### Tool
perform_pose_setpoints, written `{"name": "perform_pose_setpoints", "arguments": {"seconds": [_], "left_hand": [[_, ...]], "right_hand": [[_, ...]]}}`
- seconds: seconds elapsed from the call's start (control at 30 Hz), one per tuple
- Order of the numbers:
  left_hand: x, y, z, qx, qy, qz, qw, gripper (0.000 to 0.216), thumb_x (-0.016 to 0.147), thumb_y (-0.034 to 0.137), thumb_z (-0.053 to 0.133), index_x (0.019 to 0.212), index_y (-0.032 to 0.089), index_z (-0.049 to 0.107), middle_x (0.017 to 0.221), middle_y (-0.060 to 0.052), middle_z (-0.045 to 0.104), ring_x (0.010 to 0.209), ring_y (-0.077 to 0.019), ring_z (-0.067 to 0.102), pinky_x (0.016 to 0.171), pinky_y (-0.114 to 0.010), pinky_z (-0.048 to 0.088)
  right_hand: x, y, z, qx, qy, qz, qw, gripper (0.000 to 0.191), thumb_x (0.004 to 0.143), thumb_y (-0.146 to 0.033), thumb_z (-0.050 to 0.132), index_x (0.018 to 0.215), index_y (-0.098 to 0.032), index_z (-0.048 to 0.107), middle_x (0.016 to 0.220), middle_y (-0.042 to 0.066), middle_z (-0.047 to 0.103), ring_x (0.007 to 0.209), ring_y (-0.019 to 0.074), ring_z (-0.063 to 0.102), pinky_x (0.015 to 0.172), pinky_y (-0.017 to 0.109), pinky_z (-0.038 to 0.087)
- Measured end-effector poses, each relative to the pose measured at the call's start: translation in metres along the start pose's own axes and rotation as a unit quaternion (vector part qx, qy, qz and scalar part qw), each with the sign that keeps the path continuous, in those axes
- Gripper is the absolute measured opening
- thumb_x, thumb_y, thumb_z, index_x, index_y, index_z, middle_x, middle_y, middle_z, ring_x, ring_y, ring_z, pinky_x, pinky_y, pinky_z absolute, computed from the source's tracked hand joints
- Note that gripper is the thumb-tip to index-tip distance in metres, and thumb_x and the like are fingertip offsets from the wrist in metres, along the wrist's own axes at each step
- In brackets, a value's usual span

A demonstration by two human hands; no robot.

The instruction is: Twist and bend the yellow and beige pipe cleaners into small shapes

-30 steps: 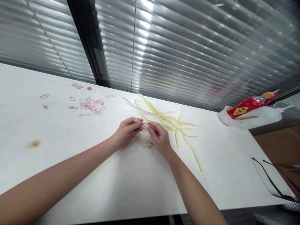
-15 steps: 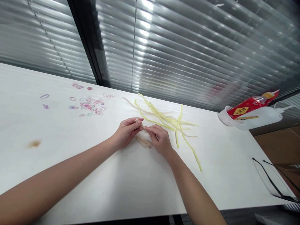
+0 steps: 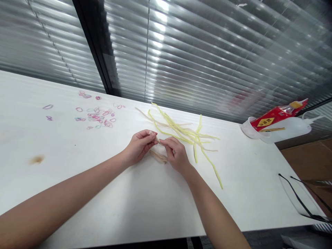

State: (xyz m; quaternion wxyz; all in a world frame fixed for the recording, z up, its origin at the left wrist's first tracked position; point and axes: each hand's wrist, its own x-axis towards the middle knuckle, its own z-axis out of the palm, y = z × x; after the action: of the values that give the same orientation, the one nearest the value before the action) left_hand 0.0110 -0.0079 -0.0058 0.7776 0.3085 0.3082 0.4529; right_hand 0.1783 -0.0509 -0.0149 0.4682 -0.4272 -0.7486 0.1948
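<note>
My left hand (image 3: 140,147) is closed in a pinch on a beige pipe cleaner (image 3: 158,140), whose pale end shows above the fingertips. From the other side, the thumb and fingertips of my right hand (image 3: 177,155) pinch the same piece, so the hands almost meet. Part of it is hidden inside the fingers. Below the fingertips a bent beige loop of pipe cleaner (image 3: 158,157) hangs or lies close to the table; whether it joins the held piece I cannot tell. Just beyond my right hand lie loose yellow pipe cleaners (image 3: 176,128), crossed with several beige ones (image 3: 146,117).
Small coloured rubber bands (image 3: 96,117) are scattered on the white table (image 3: 155,204) at the left. A red packet (image 3: 272,117), a clear plastic cup (image 3: 249,128) and a white squeeze bottle (image 3: 290,130) are at the far right. Black-framed glasses (image 3: 298,197) rest near the right edge.
The whole view has shifted very slightly. Both hands keep their pinch on the beige pipe cleaner, with hardly any visible movement.
</note>
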Motion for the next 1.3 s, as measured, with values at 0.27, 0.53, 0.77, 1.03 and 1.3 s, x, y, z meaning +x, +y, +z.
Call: {"name": "perform_pose_setpoints", "arguments": {"seconds": [0.27,0.53,0.77,1.03,1.3], "left_hand": [[0.000,0.001,0.000,-0.007,0.006,0.004,1.000,0.016,0.071,0.020,0.074,0.066,0.015,0.059,0.075,0.002,0.063,0.063,-0.0052,0.059,0.071,-0.018,0.049],[0.000,0.000,-0.001,0.010,-0.004,-0.004,1.000,0.017,0.068,0.021,0.076,0.066,0.015,0.060,0.075,0.000,0.066,0.065,-0.0070,0.060,0.071,-0.020,0.049],[0.000,-0.001,-0.001,0.017,-0.016,-0.006,1.000,0.017,0.069,0.021,0.075,0.066,0.015,0.059,0.075,0.000,0.066,0.066,-0.0074,0.060,0.071,-0.020,0.048],[-0.001,-0.001,0.000,0.036,-0.012,0.005,0.999,0.016,0.065,0.020,0.077,0.069,0.015,0.062,0.071,0.000,0.064,0.065,-0.0080,0.058,0.069,-0.022,0.046],[-0.002,-0.006,-0.001,0.132,-0.079,0.049,0.987,0.045,0.063,0.013,0.075,0.103,0.022,0.059,0.090,-0.001,0.059,0.077,-0.0112,0.058,0.072,-0.024,0.046]], "right_hand": [[-0.003,0.002,0.006,-0.016,0.005,0.028,0.999,0.025,0.089,-0.022,0.050,0.111,-0.020,0.062,0.090,0.007,0.064,0.077,0.0149,0.059,0.066,0.027,0.049],[-0.002,0.004,0.006,0.020,0.034,0.045,0.998,0.018,0.085,-0.019,0.057,0.099,-0.021,0.069,0.083,0.005,0.067,0.074,0.0145,0.061,0.067,0.028,0.050],[-0.002,0.001,0.005,0.016,0.031,0.058,0.998,0.016,0.085,-0.019,0.056,0.091,-0.019,0.070,0.072,0.003,0.062,0.064,0.0127,0.057,0.059,0.026,0.046],[0.000,-0.004,0.004,0.000,0.043,0.083,0.996,0.014,0.084,-0.020,0.054,0.083,-0.019,0.069,0.067,0.002,0.058,0.061,0.0133,0.053,0.056,0.026,0.043],[0.002,0.006,0.006,0.080,0.184,0.224,0.954,0.018,0.078,-0.032,0.061,0.085,-0.016,0.067,0.073,0.002,0.061,0.058,0.0120,0.053,0.055,0.025,0.045]]}}
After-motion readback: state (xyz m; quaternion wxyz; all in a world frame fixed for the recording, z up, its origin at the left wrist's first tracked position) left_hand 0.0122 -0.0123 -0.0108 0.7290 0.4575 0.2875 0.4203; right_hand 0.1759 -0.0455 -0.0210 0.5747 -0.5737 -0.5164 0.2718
